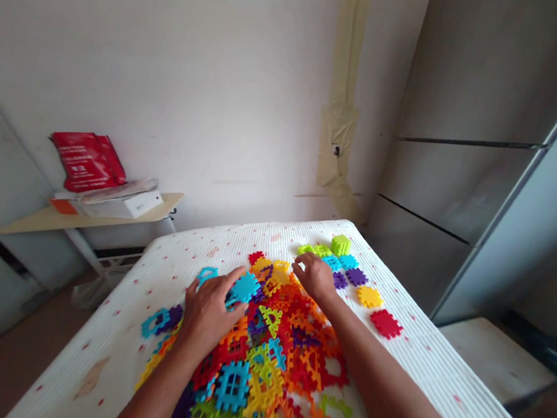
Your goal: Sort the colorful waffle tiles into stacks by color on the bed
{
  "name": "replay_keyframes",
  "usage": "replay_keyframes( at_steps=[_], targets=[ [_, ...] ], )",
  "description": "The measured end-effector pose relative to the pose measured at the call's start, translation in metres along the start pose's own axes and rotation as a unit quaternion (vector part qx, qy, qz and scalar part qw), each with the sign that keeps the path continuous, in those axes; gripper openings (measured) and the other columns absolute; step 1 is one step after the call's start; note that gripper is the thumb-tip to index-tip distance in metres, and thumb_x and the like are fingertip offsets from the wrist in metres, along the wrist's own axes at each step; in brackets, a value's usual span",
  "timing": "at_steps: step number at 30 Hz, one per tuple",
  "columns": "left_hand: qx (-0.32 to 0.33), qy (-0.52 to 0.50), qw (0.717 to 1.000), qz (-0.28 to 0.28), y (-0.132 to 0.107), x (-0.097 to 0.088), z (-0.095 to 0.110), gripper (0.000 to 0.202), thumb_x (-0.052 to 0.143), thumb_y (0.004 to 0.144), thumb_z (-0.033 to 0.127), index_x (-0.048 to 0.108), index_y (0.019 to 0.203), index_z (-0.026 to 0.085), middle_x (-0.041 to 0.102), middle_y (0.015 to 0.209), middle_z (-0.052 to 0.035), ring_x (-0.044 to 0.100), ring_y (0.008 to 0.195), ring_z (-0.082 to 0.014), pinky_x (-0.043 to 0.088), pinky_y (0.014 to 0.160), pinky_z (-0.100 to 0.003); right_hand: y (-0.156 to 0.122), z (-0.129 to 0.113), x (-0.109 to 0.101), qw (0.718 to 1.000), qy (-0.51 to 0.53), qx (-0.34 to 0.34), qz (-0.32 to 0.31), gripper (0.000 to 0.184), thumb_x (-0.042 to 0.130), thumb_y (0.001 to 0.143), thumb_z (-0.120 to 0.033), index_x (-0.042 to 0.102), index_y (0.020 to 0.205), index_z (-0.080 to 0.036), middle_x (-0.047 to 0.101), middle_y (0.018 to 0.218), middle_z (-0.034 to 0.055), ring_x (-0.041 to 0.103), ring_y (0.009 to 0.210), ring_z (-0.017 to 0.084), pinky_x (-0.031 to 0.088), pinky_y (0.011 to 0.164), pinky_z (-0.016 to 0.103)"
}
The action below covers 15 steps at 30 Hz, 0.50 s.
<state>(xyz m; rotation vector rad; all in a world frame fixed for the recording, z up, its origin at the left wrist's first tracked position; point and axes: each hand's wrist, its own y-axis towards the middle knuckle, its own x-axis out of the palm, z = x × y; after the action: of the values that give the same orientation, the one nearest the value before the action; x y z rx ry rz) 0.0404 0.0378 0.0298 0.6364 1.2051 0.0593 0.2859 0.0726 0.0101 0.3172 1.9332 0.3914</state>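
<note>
A heap of interlocking plastic waffle blocks [267,348] in red, orange, yellow, green, blue and purple covers the middle of a white ribbed mat [110,357]. My left hand [207,311] spreads over the heap's left side, with its thumb and fingertips against a cyan plastic block [245,288]. My right hand [315,275] hangs at the far edge of the heap, its fingers just above orange and yellow blocks. Small groups of lime, cyan, purple, yellow and red blocks [346,270] lie apart beyond it, to the right.
A wooden shelf [106,216] at the far left holds a white box and a red packet. A bare white wall [173,69] rises behind the mat. Grey panels [465,156] stand to the right, and a pale surface [493,357] lies low at right.
</note>
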Motion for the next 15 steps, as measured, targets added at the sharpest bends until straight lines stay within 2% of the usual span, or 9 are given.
replay_keyframes(
  at_steps=[3,8,11,15],
  targets=[
    [-0.002,-0.015,1.000,0.027,-0.014,-0.002,0.002,0.057,0.061,0.072,0.027,0.048,0.127,0.031,0.065,0.114,-0.0043,0.058,0.106,-0.0258,0.026,0.103,-0.052,-0.001,-0.008,-0.001,1.000,0.015,-0.020,-0.002,0.024,0.047,0.088,-0.033,0.066,0.097,-0.022,0.066,0.098,0.0052,0.061,0.089,0.017,0.042,0.073,0.023],
    [0.021,-0.085,0.992,0.087,-0.027,0.009,0.000,0.058,0.059,0.075,0.025,0.043,0.131,0.025,0.061,0.119,-0.0075,0.057,0.108,-0.0237,0.043,0.094,-0.040,-0.007,-0.029,-0.009,0.995,0.087,-0.057,-0.013,0.023,0.049,0.087,-0.033,0.067,0.092,-0.020,0.068,0.092,0.0042,0.061,0.076,0.014,0.042,0.069,0.023],
    [0.021,-0.116,0.986,0.122,-0.033,0.016,-0.002,0.055,0.054,0.078,0.021,0.041,0.131,0.022,0.058,0.122,-0.0095,0.056,0.111,-0.0230,0.046,0.093,-0.038,-0.015,-0.047,-0.014,0.983,0.156,-0.091,-0.024,0.019,0.051,0.086,-0.030,0.067,0.089,-0.020,0.069,0.089,0.0029,0.061,0.075,0.013,0.042,0.069,0.022],
    [0.010,-0.131,0.983,0.128,-0.038,0.017,-0.004,0.052,0.056,0.078,0.022,0.043,0.129,0.022,0.060,0.120,-0.0096,0.058,0.106,-0.0233,0.050,0.087,-0.037,-0.029,-0.070,-0.014,0.963,0.222,-0.141,-0.056,0.018,0.051,0.084,-0.024,0.067,0.092,-0.021,0.069,0.088,0.0018,0.062,0.077,0.013,0.044,0.070,0.023]
  ],
)
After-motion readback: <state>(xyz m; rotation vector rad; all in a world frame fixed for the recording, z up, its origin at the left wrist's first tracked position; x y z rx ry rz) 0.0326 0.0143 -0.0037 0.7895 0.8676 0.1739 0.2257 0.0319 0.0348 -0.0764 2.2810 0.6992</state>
